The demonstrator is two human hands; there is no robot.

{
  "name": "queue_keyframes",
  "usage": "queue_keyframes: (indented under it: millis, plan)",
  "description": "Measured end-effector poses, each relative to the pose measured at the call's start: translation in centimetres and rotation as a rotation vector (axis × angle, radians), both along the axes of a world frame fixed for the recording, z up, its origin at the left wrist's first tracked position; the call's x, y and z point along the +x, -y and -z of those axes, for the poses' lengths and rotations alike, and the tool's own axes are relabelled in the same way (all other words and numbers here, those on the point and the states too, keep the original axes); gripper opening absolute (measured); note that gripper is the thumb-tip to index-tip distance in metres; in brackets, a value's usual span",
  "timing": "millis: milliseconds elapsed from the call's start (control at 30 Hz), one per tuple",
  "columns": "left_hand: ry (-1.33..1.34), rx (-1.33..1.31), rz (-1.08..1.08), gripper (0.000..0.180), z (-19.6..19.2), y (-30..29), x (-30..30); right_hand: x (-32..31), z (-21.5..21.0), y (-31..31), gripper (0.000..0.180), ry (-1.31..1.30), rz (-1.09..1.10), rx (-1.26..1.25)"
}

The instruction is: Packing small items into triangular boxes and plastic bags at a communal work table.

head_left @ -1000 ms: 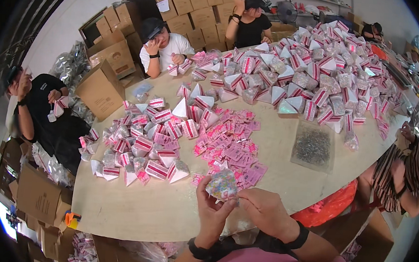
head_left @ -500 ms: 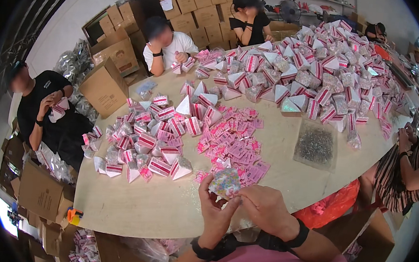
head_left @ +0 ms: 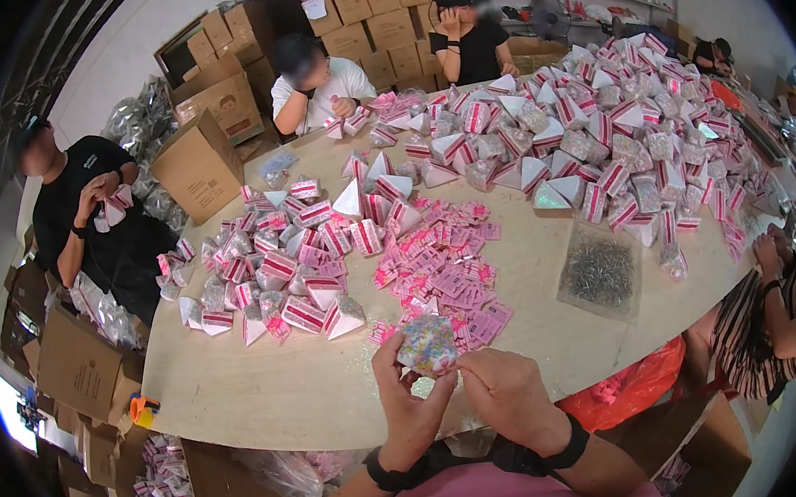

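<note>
A small pale toy cake slice (head_left: 428, 343), covered in many-coloured sprinkles, is held up over the near side of the table. My left hand (head_left: 411, 410) grips it between thumb and fingers from the left and below. At its right edge my right hand (head_left: 510, 396) is closed, thumb and forefinger pressed together; whatever is pinched there is too small to make out. Just beyond lies a spread of pink printed cards (head_left: 448, 271). Left of them is a heap of wedge-shaped cake slices (head_left: 304, 314) with pink and white striped sides.
A far larger pile of wrapped slices (head_left: 603, 138) covers the table's (head_left: 246, 395) far right. A clear bag of small metal pins (head_left: 602, 274) lies right of the cards. Cardboard boxes (head_left: 80, 364) and a red bag (head_left: 625, 388) flank the table. Several co-workers sit around it.
The sprinkled slice has tilted slightly, showing more of its top. My right fingers have drawn a little to the right of its edge. A far co-worker's head and arm have shifted.
</note>
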State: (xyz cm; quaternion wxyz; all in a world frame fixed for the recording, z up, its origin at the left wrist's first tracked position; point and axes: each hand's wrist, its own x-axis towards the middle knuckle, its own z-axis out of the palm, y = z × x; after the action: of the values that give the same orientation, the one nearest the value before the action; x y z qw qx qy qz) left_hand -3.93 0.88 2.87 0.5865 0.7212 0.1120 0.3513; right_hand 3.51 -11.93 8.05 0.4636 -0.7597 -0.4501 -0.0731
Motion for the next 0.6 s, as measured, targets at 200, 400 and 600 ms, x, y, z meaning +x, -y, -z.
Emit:
queue_keyframes:
  millis: [200, 400, 600]
  plan:
    - [-0.058, 0.064, -0.028, 0.080, -0.21, 0.01, -0.08, -0.03, 0.19, 0.08, 0.011, 0.017, 0.012, -0.022]
    - [-0.079, -0.010, -0.011, 0.079, -0.62, 0.20, -0.18, -0.10, 0.31, 0.06, 0.010, 0.019, 0.026, -0.016]
    - [-0.074, 0.076, -0.032, 0.078, -0.36, 0.10, -0.06, -0.01, 0.51, 0.08, 0.011, 0.005, 0.040, -0.023]
